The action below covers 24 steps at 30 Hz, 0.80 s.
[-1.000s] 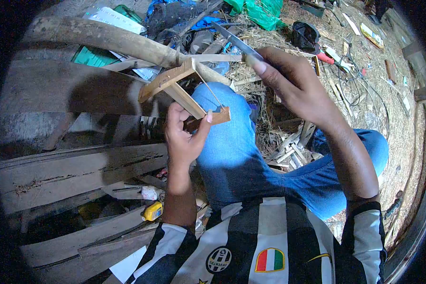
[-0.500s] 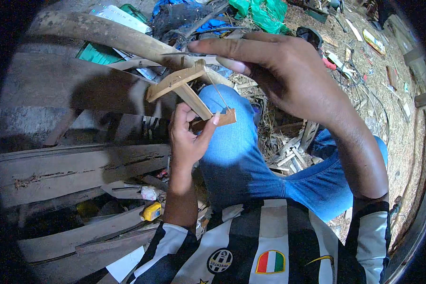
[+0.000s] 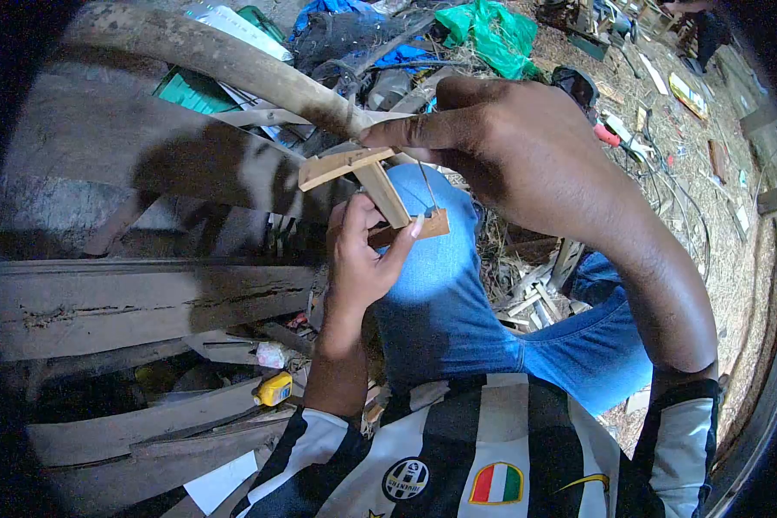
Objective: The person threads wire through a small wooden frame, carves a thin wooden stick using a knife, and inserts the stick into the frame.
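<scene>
A small wooden frame (image 3: 383, 195) with a thin taut cord or wire along its right side is held up over my raised knee. My left hand (image 3: 360, 250) grips its lower crosspiece between thumb and fingers. Right above the frame's top piece is my right hand (image 3: 492, 142), back of the hand toward me, its index finger and thumb at the upper end near the cord. The blade seen earlier in this hand is now hidden, so what its fingers hold does not show.
A thick wooden pole (image 3: 216, 60) crosses the upper left, above a broad plank. Weathered boards (image 3: 147, 311) and a yellow bottle (image 3: 274, 390) lie at the left. A green plastic bag (image 3: 492, 36) is at the top. Wood scraps (image 3: 535, 298) and cables lie on the straw-covered ground.
My right hand, which showed a blade earlier, has come down and left onto the top of the frame. The frame and my left hand appear slightly farther right and lower.
</scene>
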Tool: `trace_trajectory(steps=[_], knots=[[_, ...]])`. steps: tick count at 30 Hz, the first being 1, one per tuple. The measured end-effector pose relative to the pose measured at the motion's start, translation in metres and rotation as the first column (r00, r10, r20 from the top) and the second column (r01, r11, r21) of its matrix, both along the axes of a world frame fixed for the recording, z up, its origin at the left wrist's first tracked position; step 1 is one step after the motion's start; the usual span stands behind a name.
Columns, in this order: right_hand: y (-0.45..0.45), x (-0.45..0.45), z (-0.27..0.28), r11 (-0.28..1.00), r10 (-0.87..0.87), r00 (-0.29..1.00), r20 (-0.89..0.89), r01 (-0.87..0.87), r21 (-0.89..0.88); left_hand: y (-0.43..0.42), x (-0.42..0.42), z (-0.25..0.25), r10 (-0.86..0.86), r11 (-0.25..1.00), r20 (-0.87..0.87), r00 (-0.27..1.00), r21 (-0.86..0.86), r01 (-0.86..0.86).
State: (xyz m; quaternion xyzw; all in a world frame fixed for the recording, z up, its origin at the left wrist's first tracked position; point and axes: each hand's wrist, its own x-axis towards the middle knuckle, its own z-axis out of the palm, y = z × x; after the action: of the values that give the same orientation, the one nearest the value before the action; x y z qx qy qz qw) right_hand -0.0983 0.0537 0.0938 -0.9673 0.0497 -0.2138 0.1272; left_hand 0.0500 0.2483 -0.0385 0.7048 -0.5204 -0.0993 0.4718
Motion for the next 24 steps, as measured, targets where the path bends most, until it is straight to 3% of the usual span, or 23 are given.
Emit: trace_trajectory(steps=[3, 6, 9, 17, 20, 24], knots=[[0.002, 0.001, 0.002, 1.0, -0.009, 1.0, -0.018, 0.009, -0.011, -0.002, -0.004, 0.003, 0.051, 0.997, -0.05, 0.997, -0.05, -0.053], [0.004, 0.0, 0.003, 0.996, -0.017, 1.0, -0.004, 0.016, -0.083, -0.001, -0.002, 0.001, 0.062, 0.998, 0.042, 0.997, -0.007, -0.062], [0.004, 0.0, 0.007, 0.996, -0.033, 0.995, -0.098, 0.025, -0.083, -0.002, -0.006, 0.002, 0.082, 0.996, -0.078, 0.994, -0.038, -0.085], [0.004, -0.001, 0.01, 0.998, -0.024, 0.989, -0.149, 0.013, -0.068, -0.003, -0.002, 0.003, 0.08, 0.997, 0.069, 0.994, -0.012, -0.079], [0.004, -0.001, 0.01, 0.998, -0.033, 0.985, -0.168, 0.022, -0.063, -0.003, -0.004, 0.003, 0.081, 0.995, -0.014, 0.997, -0.052, -0.082], [0.003, -0.001, 0.006, 0.997, -0.023, 0.99, -0.141, 0.012, -0.078, 0.0, -0.002, 0.008, 0.073, 0.997, 0.01, 0.997, 0.003, -0.073]])
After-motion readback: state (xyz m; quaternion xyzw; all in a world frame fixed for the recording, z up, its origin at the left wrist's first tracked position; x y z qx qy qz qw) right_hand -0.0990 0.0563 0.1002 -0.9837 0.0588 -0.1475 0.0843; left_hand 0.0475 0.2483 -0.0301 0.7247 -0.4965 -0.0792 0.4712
